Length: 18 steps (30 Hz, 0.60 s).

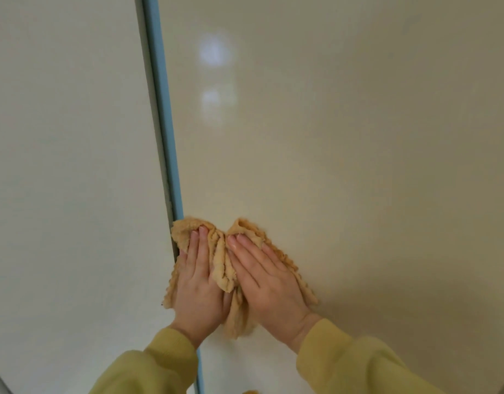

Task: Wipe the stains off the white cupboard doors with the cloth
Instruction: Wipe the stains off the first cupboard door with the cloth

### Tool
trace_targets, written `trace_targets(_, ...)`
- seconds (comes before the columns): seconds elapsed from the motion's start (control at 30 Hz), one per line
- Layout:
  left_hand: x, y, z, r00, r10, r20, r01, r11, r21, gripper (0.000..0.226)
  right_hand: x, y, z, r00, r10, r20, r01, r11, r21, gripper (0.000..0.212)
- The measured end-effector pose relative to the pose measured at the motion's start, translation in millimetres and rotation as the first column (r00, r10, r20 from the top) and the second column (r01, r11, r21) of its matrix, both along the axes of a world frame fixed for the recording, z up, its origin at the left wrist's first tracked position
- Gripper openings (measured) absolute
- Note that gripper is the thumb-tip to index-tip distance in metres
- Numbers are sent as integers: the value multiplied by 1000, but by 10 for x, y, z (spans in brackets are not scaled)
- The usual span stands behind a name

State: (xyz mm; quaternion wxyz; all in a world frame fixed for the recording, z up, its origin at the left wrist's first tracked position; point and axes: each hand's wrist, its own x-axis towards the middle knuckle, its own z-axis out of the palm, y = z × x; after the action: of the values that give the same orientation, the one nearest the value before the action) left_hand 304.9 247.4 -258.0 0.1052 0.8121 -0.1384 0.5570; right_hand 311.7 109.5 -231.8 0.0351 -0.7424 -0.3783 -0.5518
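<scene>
Now, cloth (222, 268) bunched against the right cupboard door (344, 137), pressed under left grip (198, 282) and right grip (269, 282), both wide, fingers straight. Blue edge strip (165, 123) touches the cloth just left of the left grip. Risk: unclutched, the cloth could slip from under the palms mid-wipe.

A single view — a wide-angle camera worn on the person's head, facing the white cupboard doors (344, 137) from close by, so their panels fill the view edge to edge. It looks forward and somewhat down: the left hand (198, 282) and right hand (269, 285) sit low of centre, and the sleeves (358, 371) enter from the bottom edge. The lens bows the blue strip (165, 123) between the doors into a curve.
</scene>
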Motion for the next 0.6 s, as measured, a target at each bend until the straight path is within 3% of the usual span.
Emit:
trace_targets(0.27,61,-202,-61,999,7,47,-4,997,-71,59,97,-236,39,997,72,40,-68,993,-93,33)
trace_targets(0.6,93,-1118,-327,996,25,84,-27,1000,12,67,16,-1160,-206,999,-44,-28,39,989,-141,49)
